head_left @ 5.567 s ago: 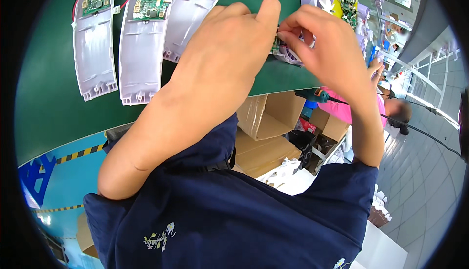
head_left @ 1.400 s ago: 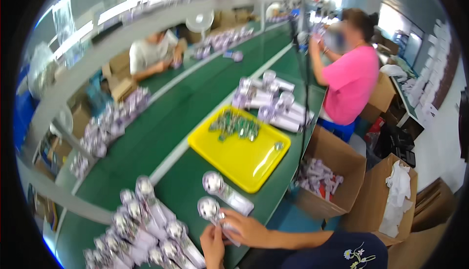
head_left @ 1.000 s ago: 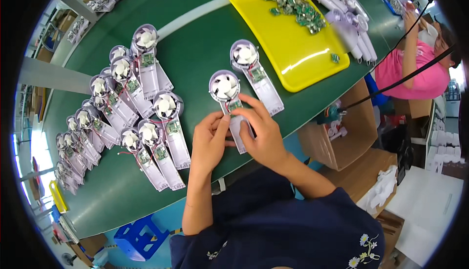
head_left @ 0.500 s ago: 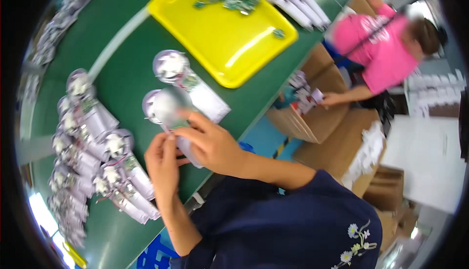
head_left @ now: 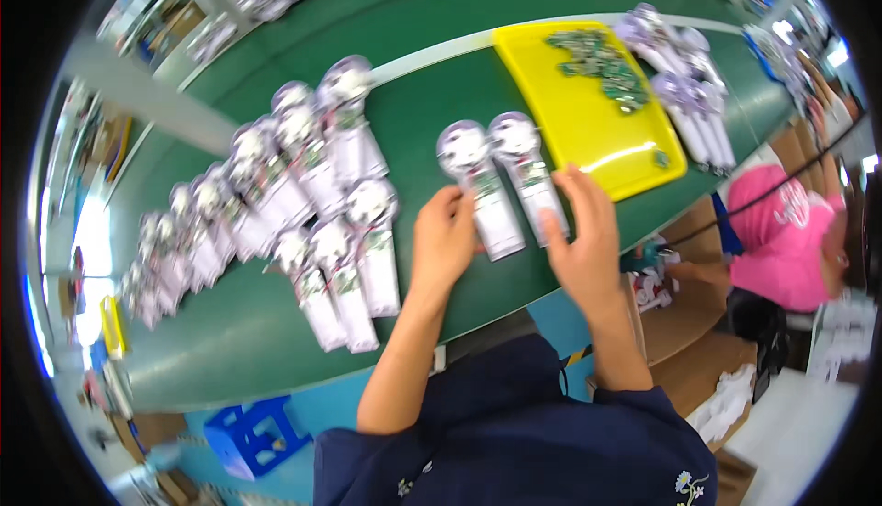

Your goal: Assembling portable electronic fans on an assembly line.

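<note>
Two lilac-and-white housings with round heads and long handles, like small hand-held fan bodies, are side by side at the middle of the green table. My left hand [head_left: 443,241] is closed at the left edge of the left fan housing [head_left: 494,217], its fingers bent against the handle. My right hand [head_left: 585,247] is open, thumb and fingers apart, beside the handle of the right fan housing [head_left: 531,171]; whether the thumb touches it I cannot tell. Small green circuit boards show inside both housings.
A yellow tray [head_left: 588,152] with a pile of green circuit boards [head_left: 602,65] lies to the right. Rows of similar housings [head_left: 266,175] fill the left, and more [head_left: 694,102] lie beyond the tray. A co-worker in pink [head_left: 781,240] is near a cardboard box [head_left: 684,309].
My view has turned, swinging the table round. My right hand has moved off the left housing to the right and opened. My left hand stays at the left housing.
</note>
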